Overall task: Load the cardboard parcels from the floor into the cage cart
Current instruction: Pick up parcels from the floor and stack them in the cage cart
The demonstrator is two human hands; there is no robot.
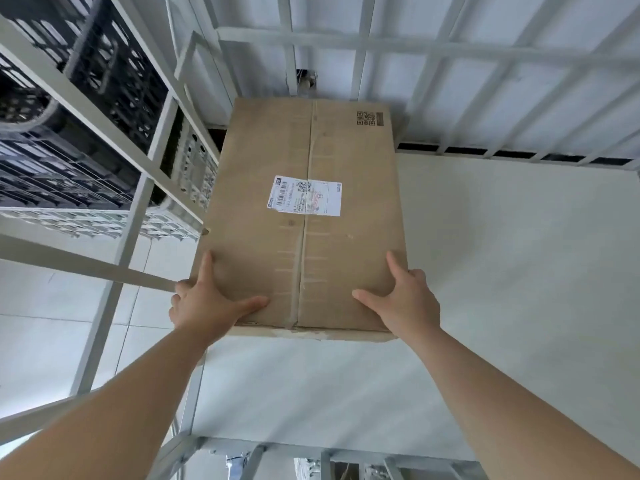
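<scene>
A large brown cardboard parcel (304, 244) with a white shipping label and a taped centre seam lies flat inside the cage cart (485, 271), against its left wall and far side. My left hand (204, 303) grips the parcel's near left corner, fingers over the side and thumb on top. My right hand (405, 299) presses on the near right corner, thumb spread across the top face. The parcel's near edge sits a little above the cart's white floor.
The cart has a white floor and grey metal bar walls (381, 46) at the back and left. Stacked black plastic crates (69, 133) stand beyond the left wall. The near rail (311, 452) of the cart runs below my arms.
</scene>
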